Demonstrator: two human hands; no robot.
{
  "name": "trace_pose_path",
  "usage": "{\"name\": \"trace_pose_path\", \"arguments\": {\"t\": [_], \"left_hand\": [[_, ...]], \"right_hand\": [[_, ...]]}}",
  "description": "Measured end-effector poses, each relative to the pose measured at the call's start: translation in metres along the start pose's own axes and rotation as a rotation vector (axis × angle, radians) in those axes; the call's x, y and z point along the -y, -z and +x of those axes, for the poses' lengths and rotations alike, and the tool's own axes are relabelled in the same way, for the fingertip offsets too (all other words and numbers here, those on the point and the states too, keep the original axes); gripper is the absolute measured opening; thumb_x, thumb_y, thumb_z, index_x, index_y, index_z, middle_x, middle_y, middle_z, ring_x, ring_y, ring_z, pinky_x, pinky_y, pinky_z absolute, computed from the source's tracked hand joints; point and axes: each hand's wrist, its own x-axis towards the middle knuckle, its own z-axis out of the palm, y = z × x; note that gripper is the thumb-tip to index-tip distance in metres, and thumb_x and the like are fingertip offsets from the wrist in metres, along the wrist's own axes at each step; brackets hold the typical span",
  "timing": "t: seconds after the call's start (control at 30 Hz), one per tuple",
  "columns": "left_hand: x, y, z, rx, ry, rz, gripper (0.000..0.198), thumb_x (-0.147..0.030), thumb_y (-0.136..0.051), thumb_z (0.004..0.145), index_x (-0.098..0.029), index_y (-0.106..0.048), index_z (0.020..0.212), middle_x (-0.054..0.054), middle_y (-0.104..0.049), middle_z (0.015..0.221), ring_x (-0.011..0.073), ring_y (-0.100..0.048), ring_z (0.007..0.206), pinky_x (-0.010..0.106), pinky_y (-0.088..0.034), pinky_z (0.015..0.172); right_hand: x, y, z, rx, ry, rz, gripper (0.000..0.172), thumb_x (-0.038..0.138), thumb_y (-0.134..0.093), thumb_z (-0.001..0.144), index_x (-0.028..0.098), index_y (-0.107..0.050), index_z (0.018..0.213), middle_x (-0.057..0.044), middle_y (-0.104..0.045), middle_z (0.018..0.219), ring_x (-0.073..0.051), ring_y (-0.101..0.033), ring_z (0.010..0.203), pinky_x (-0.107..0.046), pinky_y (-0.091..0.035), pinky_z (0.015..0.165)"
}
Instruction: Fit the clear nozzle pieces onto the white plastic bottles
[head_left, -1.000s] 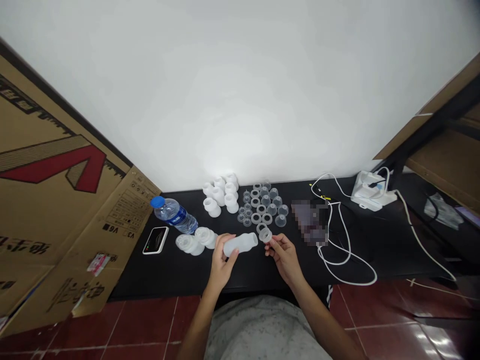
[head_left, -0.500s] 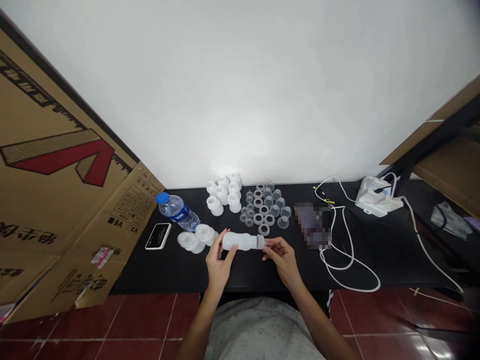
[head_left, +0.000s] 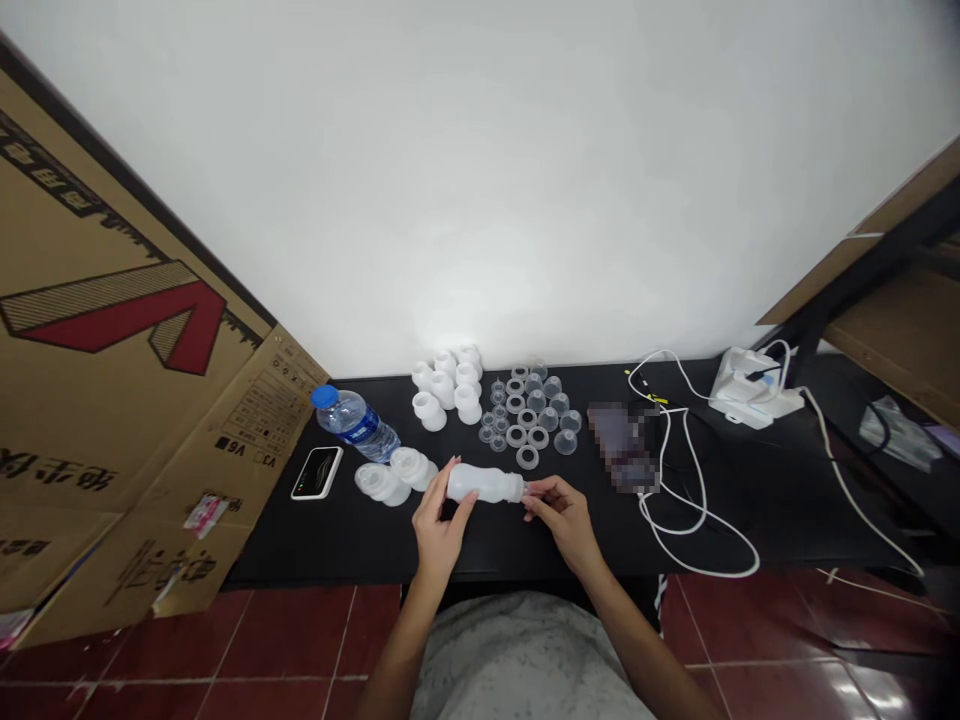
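Makeshift workroom: black table (head_left: 322, 548), white wall (head_left: 480, 180), propped cardboard (head_left: 97, 450), red floor tiles (head_left: 289, 635)

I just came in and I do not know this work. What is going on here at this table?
A person at a black table holds a frosted white plastic bottle level in front of them. The left hand grips its body, and the right hand pinches its narrow end. Beyond it stand groups of white plastic funnel-shaped pieces and clear round cups and rings.

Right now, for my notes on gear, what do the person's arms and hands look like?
The left hand and right hand are bare, without gloves, and the forearms show no sleeves, watch or cables. The only clothing clearly in view is a pale grey mottled top.
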Motion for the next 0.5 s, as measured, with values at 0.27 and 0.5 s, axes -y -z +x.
{"name": "trace_pose_path", "arguments": {"t": [0.27,0.5], "left_hand": [[0.0015,0.0011,0.0003,0.037,0.015,0.005,0.048,-0.042,-0.073,0.099,-0.022,-0.071,0.142,0.014,-0.074,0.143,0.0327,-0.072,0.131,0.047,-0.061,0.110],[-0.0056,0.0022,-0.0015,0.118,0.040,-0.049,0.050,-0.044,-0.075,0.098,-0.021,-0.070,0.142,0.014,-0.075,0.140,0.0319,-0.074,0.128,0.043,-0.065,0.103]], "right_hand": [[0.0003,0.0003,-0.0010,0.033,-0.037,-0.071,0.039,0.056,-0.086,0.088,0.020,-0.073,0.081,-0.001,-0.072,0.070,-0.016,-0.065,0.057,-0.027,-0.053,0.056],[-0.0026,-0.0032,-0.0072,0.015,-0.001,-0.285,0.070,0.070,-0.051,0.106,0.021,-0.056,0.056,0.002,-0.050,0.049,-0.011,-0.046,0.044,-0.024,-0.034,0.045]]}}
